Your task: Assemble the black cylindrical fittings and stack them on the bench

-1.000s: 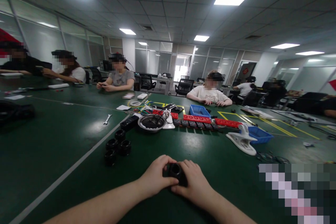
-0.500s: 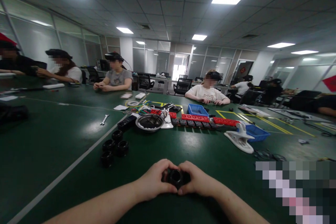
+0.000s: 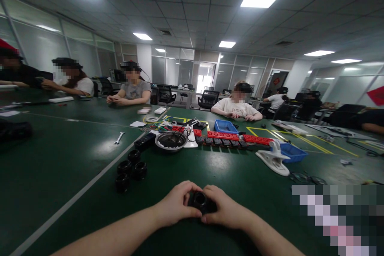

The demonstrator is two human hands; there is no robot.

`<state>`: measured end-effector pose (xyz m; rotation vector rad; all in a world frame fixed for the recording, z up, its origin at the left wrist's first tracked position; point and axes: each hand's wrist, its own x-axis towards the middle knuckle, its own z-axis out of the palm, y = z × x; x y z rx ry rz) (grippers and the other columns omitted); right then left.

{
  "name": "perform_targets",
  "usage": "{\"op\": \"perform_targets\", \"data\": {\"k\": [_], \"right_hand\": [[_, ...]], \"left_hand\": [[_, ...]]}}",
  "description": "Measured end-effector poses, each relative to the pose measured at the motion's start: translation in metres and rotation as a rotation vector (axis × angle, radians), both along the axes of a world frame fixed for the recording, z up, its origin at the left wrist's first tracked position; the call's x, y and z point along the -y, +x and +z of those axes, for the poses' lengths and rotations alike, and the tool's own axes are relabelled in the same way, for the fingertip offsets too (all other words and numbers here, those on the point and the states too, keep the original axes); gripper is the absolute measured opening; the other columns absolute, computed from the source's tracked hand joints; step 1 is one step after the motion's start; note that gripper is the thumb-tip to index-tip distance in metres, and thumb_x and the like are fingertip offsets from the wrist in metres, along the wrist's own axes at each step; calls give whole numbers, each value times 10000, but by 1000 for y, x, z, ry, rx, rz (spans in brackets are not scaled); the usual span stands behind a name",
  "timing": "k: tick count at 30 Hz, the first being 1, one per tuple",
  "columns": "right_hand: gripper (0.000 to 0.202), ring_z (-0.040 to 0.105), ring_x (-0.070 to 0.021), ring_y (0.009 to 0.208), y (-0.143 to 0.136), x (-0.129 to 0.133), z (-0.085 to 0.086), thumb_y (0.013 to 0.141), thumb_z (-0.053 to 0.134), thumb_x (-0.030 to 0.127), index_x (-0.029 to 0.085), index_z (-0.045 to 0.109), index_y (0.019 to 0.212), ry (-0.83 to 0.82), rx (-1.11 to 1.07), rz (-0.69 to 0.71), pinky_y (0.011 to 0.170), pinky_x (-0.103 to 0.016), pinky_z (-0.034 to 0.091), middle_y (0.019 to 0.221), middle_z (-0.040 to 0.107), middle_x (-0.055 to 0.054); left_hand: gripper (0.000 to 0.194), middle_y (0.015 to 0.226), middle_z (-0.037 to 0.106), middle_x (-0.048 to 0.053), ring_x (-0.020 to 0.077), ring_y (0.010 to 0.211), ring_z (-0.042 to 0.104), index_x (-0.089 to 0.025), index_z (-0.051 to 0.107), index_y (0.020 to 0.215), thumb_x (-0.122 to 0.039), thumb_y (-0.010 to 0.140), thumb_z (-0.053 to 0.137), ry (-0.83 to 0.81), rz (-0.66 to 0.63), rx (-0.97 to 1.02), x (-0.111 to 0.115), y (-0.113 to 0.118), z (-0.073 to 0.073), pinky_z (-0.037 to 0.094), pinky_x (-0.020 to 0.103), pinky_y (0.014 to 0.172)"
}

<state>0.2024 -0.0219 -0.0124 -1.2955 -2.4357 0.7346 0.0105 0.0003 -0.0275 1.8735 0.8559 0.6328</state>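
Observation:
Close in front of me, a glossy black ring-shaped part (image 3: 200, 199) with a round hole facing up is held between both hands. My left hand (image 3: 179, 204) curls round its left side, thumb at the near edge. From the right, my right hand (image 3: 223, 207) closes on the same part, and the two hands nearly meet. Dark material shows under the ring, but its shape is mostly hidden by the fingers. Several similar black ring-shaped parts (image 3: 139, 171) stand in a cluster to the left on the green table (image 3: 90, 216).
Beyond the hands lie a metal bowl (image 3: 171, 148), a row of red pieces (image 3: 225, 135), a white clamp base (image 3: 273, 161) and blue trays (image 3: 225, 125). A wrench (image 3: 119, 138) rests at left. Several people sit around, one person (image 3: 237, 106) across the table.
My right fingers have shifted slightly left over the ring, and the ring has tilted or turned a little. Both hands stay in the same place.

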Motion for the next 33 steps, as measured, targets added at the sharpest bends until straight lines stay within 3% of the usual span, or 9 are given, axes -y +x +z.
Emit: {"op": "perform_targets", "data": {"k": [3,5,9,14,17,20,26,29,33], "right_hand": [[257,488,-165,845,8,-7,1,622,706,216,173,602,853,-92,-74,74,734,-255,368,858,533,5],[272,494,-159,800,7,-8,-1,580,739,216,164,593,803,-80,-66,2,685,-240,368,805,532,15],[341,487,-165,690,-8,2,-8,552,743,386,160,561,730,51,97,-197,570,-241,338,737,536,-3],[317,509,-219,727,-24,14,-9,667,620,457,153,557,733,257,304,-298,668,-327,341,740,593,-60],[388,503,-225,761,-21,13,-11,640,631,515,159,560,777,249,245,-277,696,-336,339,786,588,-55],[468,486,-206,829,-11,6,-10,586,708,453,178,551,930,159,88,-163,721,-307,348,901,554,-35],[325,460,-167,833,9,-5,1,588,746,320,197,604,854,-40,-13,93,744,-266,346,826,524,24],[327,467,-160,786,7,-4,-2,563,754,358,184,595,789,-39,4,31,682,-245,345,769,513,31],[439,475,-160,682,-7,3,-12,493,752,472,169,555,743,79,119,-168,578,-241,321,726,530,11]], "left_hand": [[449,841,471,-31,65,556,389,-189,583,971,-191,557,757,-19,-39,8,-2,-2,-1,309,164,478],[449,837,473,-30,63,548,382,-183,588,964,-199,550,763,-8,-42,0,-1,-1,0,301,164,474],[417,798,468,-38,76,554,381,-168,571,919,-200,545,753,32,41,-48,4,3,4,302,174,483],[394,715,427,-60,89,554,378,-164,530,922,-137,568,702,59,148,-92,9,7,7,298,185,495],[376,736,433,-56,84,545,376,-159,534,910,-145,575,704,54,113,-53,8,5,5,296,184,484],[384,790,451,-43,80,557,395,-161,546,909,-177,572,727,46,36,-15,4,1,4,312,181,486],[442,848,477,-27,93,624,441,-180,561,946,-214,554,761,1,-92,12,5,-1,4,361,184,539],[438,823,485,-31,87,594,421,-171,566,921,-210,536,771,4,-79,-3,8,1,4,345,180,518],[431,769,481,-43,94,579,411,-166,545,890,-230,527,768,26,25,-57,10,4,4,324,183,504]]}}
